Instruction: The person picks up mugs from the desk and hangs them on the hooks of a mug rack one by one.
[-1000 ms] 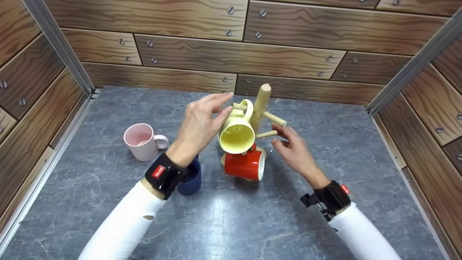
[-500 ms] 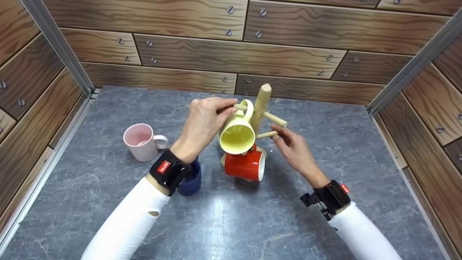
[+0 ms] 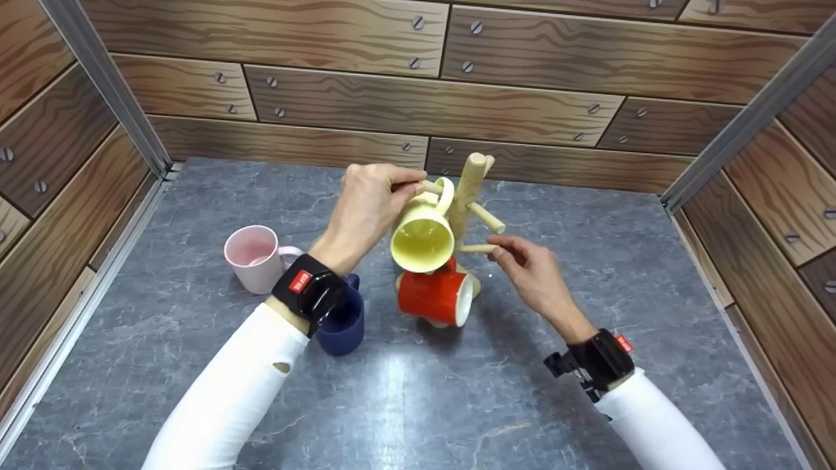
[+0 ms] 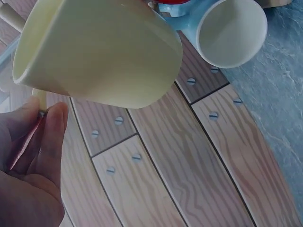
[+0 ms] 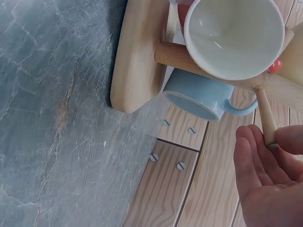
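A wooden mug tree stands mid-table, leaning slightly. My left hand pinches the tip of its upper left peg, from which a yellow mug hangs by its handle, mouth facing me. On the other side, my right hand pinches the end of a lower right peg between thumb and fingers; that peg bears no mug. Below the yellow mug hangs a red mug with a white inside. The right wrist view also shows a light blue mug on the tree, hidden from the head view.
A pink mug stands upright at the left. Nearer me is a dark blue mug, partly behind my left wrist. Wood-patterned walls bound the grey table at the back and both sides.
My left fingers have come onto the upper left peg and my right fingers onto the lower right one. The tree has turned and shifted slightly left with its mugs, and a rear peg now shows.
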`<state>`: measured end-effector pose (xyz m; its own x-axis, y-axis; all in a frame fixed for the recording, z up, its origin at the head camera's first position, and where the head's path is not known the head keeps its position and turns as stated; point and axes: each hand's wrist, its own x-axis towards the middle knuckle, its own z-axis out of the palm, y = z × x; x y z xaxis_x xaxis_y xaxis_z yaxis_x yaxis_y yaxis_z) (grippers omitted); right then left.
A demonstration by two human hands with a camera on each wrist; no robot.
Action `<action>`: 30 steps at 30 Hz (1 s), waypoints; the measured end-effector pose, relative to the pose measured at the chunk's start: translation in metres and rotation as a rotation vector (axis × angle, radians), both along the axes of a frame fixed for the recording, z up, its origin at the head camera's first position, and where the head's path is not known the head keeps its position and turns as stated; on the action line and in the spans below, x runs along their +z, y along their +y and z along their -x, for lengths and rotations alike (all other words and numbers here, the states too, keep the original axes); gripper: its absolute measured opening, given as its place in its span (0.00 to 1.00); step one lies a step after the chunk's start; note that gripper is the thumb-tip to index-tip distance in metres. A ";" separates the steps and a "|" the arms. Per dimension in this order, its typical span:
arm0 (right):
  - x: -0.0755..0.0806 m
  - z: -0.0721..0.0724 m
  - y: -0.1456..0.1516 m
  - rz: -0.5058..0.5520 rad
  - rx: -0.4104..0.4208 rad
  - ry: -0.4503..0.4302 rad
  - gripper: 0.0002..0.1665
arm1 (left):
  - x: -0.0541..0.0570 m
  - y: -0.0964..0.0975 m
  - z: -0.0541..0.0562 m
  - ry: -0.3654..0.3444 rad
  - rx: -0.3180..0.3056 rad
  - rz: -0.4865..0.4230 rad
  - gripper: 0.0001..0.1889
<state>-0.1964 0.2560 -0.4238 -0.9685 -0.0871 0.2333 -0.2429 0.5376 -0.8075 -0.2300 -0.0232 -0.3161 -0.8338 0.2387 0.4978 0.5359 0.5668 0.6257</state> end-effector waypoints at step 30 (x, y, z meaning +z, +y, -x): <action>-0.004 -0.021 -0.024 -0.093 0.057 0.134 0.10 | 0.024 -0.001 0.042 -0.219 0.090 0.115 0.10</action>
<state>-0.1757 0.2320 -0.4275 -0.9221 -0.1679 0.3485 -0.3772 0.5905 -0.7135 -0.2718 -0.0247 -0.2923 -0.9393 0.2029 0.2767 0.3384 0.6805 0.6499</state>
